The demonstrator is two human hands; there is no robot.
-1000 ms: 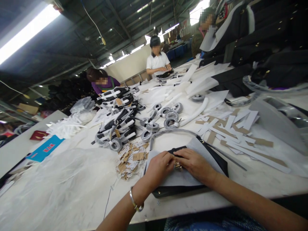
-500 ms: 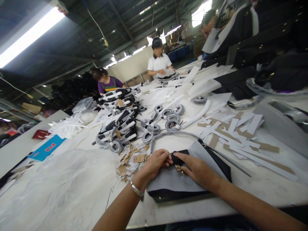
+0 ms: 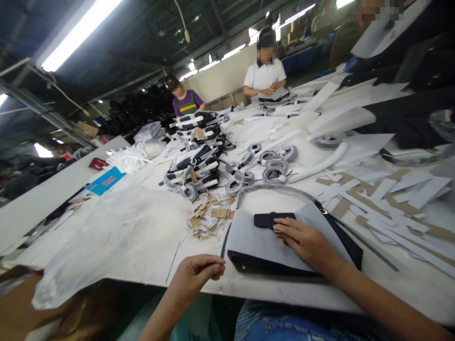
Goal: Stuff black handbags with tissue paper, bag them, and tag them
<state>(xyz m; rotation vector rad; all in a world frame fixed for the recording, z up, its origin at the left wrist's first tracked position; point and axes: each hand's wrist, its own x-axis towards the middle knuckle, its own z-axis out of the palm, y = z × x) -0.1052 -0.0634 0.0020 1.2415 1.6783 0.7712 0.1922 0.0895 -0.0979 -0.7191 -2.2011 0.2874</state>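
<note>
A black handbag [image 3: 350,252] lies on the worktable in front of me, its front covered by a white protective sheet [image 3: 245,239]. A black strap tab [image 3: 263,220] with a gold clasp [image 3: 279,230] sits on the sheet. My right hand [image 3: 302,239] rests over the clasp, fingers stretched out and lying on it. Left of the bag, near the table's front edge, my left hand [image 3: 202,274] is closed in a pinch by the end of a thin dark strip [image 3: 224,239]. Whether the fingertips hold it I cannot make out. The bag's wrapped handle [image 3: 277,185] arches behind it.
Brown paper tags [image 3: 218,213] with strings lie in a heap behind the bag. Beyond are wrapped coils [image 3: 275,174] and stacked black bags [image 3: 199,166]. Cardboard and white strips [image 3: 384,196] spread to the right, plastic film [image 3: 117,237] to the left. Two co-workers stand across the table.
My left hand has left the clasp and moved down and left, off the bag. The black tab now lies flat, with my right hand still on the clasp. The view has shifted.
</note>
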